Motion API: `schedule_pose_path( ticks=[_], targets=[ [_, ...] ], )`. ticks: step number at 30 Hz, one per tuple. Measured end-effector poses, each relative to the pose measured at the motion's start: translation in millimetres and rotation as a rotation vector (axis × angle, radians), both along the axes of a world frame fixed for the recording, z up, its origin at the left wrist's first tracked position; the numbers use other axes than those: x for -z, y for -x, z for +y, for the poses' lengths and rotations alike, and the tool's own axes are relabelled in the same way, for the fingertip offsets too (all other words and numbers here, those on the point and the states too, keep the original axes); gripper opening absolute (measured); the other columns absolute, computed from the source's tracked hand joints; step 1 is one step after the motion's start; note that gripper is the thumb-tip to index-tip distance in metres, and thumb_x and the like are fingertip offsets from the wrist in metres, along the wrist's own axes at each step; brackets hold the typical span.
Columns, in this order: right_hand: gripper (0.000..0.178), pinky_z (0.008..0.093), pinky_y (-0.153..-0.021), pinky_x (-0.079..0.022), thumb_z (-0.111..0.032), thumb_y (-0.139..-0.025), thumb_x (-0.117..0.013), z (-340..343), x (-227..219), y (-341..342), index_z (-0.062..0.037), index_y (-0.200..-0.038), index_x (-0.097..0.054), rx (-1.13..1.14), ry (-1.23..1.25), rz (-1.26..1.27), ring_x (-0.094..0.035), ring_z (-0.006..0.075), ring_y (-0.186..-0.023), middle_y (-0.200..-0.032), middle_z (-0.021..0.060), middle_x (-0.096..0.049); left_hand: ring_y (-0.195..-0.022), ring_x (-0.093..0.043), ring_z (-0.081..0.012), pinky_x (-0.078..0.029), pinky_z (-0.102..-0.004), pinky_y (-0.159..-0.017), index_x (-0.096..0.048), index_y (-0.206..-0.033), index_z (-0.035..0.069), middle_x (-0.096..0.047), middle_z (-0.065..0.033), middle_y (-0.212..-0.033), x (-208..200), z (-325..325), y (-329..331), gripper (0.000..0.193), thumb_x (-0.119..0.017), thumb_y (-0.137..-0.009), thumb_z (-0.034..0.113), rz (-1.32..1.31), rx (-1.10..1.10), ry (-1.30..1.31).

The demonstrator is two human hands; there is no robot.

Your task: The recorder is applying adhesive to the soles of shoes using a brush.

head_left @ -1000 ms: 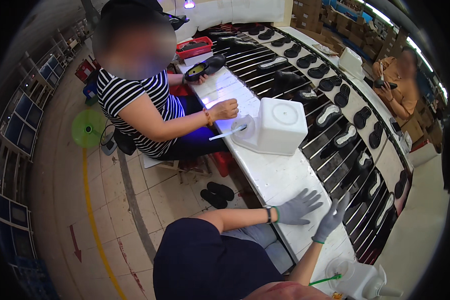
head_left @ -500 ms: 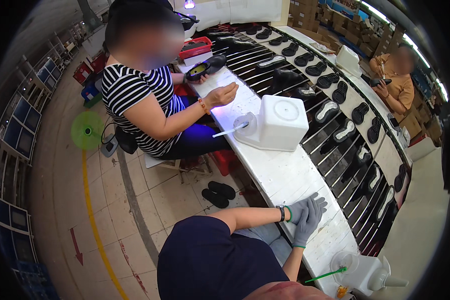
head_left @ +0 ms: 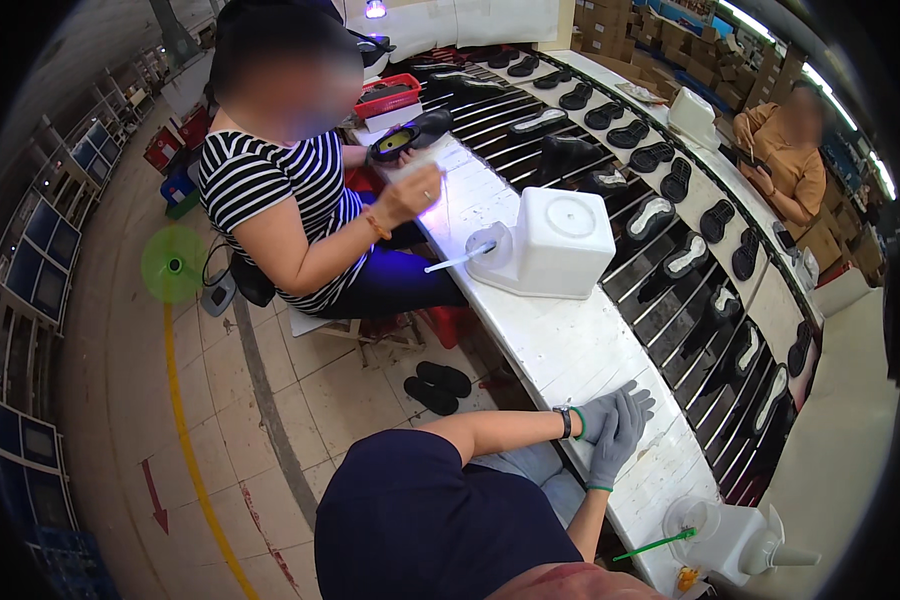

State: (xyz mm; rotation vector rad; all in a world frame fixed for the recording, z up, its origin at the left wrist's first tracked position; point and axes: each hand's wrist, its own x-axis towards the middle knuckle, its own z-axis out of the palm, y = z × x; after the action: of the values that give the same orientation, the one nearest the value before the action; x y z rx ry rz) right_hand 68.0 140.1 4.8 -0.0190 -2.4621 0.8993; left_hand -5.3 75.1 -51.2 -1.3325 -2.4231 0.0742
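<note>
Both my hands wear grey gloves and rest together above the white bench. My left hand, with a dark watch at its wrist, lies partly under the other. Across it rests my right hand, its fingers stretched out. Neither hand shows anything held; part of the left palm is hidden. Nearest to them on the bench, a white plastic container with a round cup stands at the lower right, a green-handled brush leaning out of the cup.
Farther along stands another white container with a white-handled brush. A co-worker in stripes holds a dark shoe. Beyond the bench, a roller conveyor carries shoe uppers beside a belt of black soles. Another person sits opposite.
My hands stay nearly where they were, one over the other. The striped co-worker's free hand has drawn back toward their body, and the person opposite has lowered their hands.
</note>
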Motion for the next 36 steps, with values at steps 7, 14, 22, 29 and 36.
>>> schedule_pose_path(
  ticks=[7,14,22,29,36],
  targets=[
    [0.030,0.0430,-0.112,-0.029,-0.016,-0.092,-0.053,1.5,3.1,0.8,-0.0002,-0.116,-0.065,-0.035,-0.004,0.035,-0.052,0.0304,-0.122,-0.122,0.0140,-0.063,-0.149,-0.009,-0.0187,-0.003,-0.0464,-0.121,-0.019,-0.154,0.022,-0.016,0.0002,-0.161,-2.9,-3.3,-0.6,0.063,-0.035,-0.097,0.045,-0.200,0.080,-0.189],
    [0.030,0.0432,-0.111,-0.031,-0.015,-0.092,-0.053,2.6,3.4,-2.5,-0.0002,-0.116,-0.065,-0.021,-0.013,0.029,-0.052,0.0306,-0.121,-0.122,0.0145,-0.063,-0.149,-0.009,-0.0174,-0.004,-0.0456,-0.122,-0.018,-0.154,0.022,-0.016,-0.0007,-0.161,1.3,0.5,-3.2,0.063,-0.035,-0.098,0.045,-0.103,0.035,-0.147],
    [0.030,0.0420,-0.109,-0.032,-0.015,-0.093,-0.054,2.0,0.3,-1.6,-0.0008,-0.116,-0.065,-0.019,-0.002,0.007,-0.052,0.0303,-0.122,-0.123,0.0141,-0.062,-0.148,-0.011,-0.0159,-0.006,-0.0453,-0.122,-0.018,-0.154,0.019,-0.017,-0.0005,-0.160,4.4,1.7,-0.1,0.061,-0.032,-0.099,0.042,0.178,-0.074,-0.002],
    [0.031,0.0414,-0.107,-0.034,-0.018,-0.094,-0.051,4.5,-2.1,-4.6,-0.0003,-0.117,-0.065,-0.008,-0.014,0.007,-0.051,0.0312,-0.121,-0.123,0.0148,-0.062,-0.148,-0.014,-0.0202,-0.005,-0.0480,-0.121,-0.023,-0.153,0.021,-0.021,-0.0024,-0.159,-5.4,0.7,-4.9,0.062,-0.036,-0.096,0.043,-0.517,0.259,-0.467],
    [0.031,0.0413,-0.107,-0.034,-0.017,-0.094,-0.051,2.6,-6.5,-6.2,-0.0008,-0.118,-0.064,-0.016,-0.011,-0.012,-0.050,0.0311,-0.122,-0.125,0.0147,-0.061,-0.148,-0.013,-0.0227,-0.008,-0.0476,-0.121,-0.020,-0.154,0.019,-0.019,-0.0031,-0.160,-1.0,2.3,-6.1,0.063,-0.033,-0.097,0.041,0.292,-0.110,0.065]
  ],
)
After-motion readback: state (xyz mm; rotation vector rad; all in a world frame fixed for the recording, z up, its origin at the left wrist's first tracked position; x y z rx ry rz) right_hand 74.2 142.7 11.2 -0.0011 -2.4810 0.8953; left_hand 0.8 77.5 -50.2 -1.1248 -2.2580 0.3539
